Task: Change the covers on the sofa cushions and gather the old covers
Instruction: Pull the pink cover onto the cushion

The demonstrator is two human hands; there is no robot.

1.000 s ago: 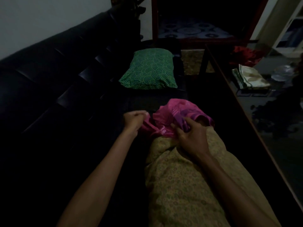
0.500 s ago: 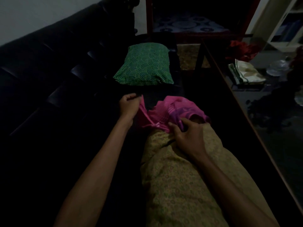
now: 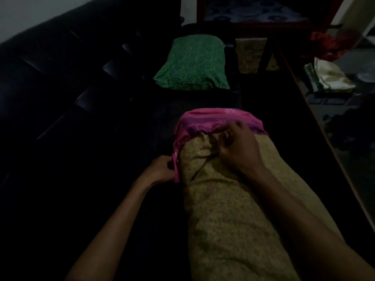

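A long cushion in a yellow-green patterned cover (image 3: pixel 227 209) lies lengthwise on the black sofa (image 3: pixel 60 88) in front of me. A pink cover (image 3: pixel 215 120) is stretched over its far end. My left hand (image 3: pixel 160 169) grips the pink cover's left edge at the cushion's side. My right hand (image 3: pixel 237 147) lies on top of the cushion, fingers curled into the pink cover's hem and the bunched patterned cloth. Farther along the seat lies a cushion in a green wave-patterned cover (image 3: pixel 192 63).
A dark wooden table edge (image 3: pixel 316 122) runs along the right of the sofa. On the floor beyond it lie folded pale cloth (image 3: pixel 328 78) and red cloth (image 3: pixel 328 45). A patterned piece of cloth (image 3: pixel 250 54) hangs past the green cushion. The room is dim.
The pink cover was bunched loosely at the cushion's end; now it is pulled over that end. My left hand has come back toward me along the cushion's left side, drawing the edge down.
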